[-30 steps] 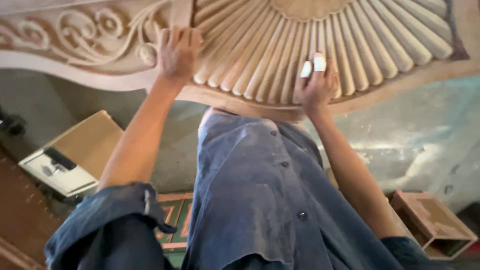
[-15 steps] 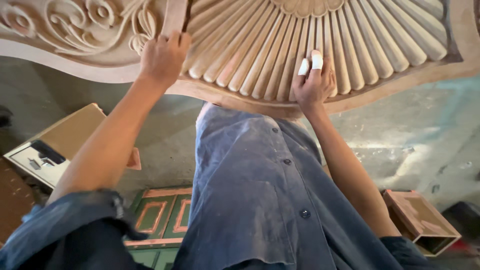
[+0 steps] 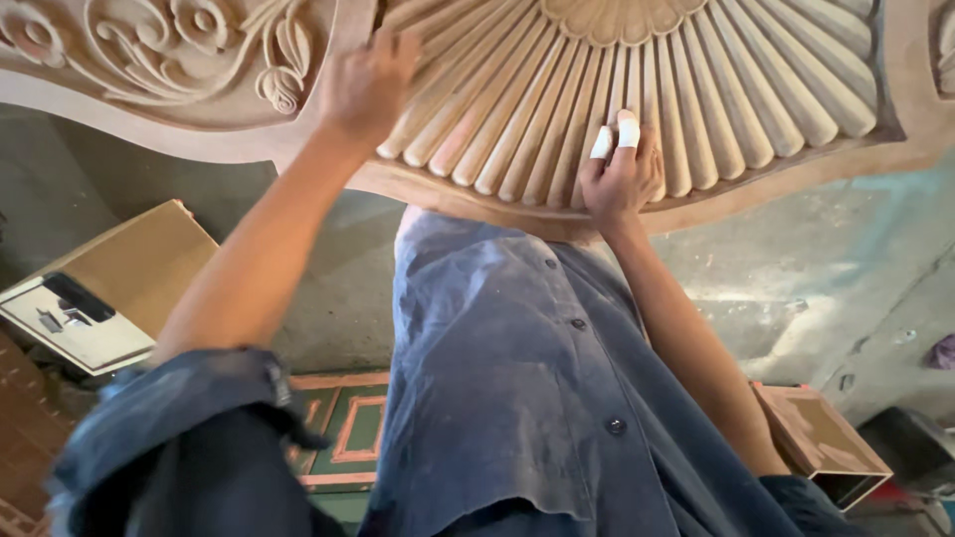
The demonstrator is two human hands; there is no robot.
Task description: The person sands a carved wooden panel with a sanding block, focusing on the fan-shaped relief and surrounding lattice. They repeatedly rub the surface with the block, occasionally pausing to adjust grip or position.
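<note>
While both hands press flat on the pale carved wooden panel (image 3: pixel 637 89), left hand (image 3: pixel 366 85) open, right hand (image 3: pixel 619 179) with taped fingertips (image 3: pixel 627 129) on the fluted fan, a slip could scuff those ridges.

Carved panel (image 3: pixel 696 89) ahead; left hand (image 3: pixel 366 85) left of right hand (image 3: pixel 619 177); box (image 3: pixel 824 445) lower right, probably on floor.
</note>
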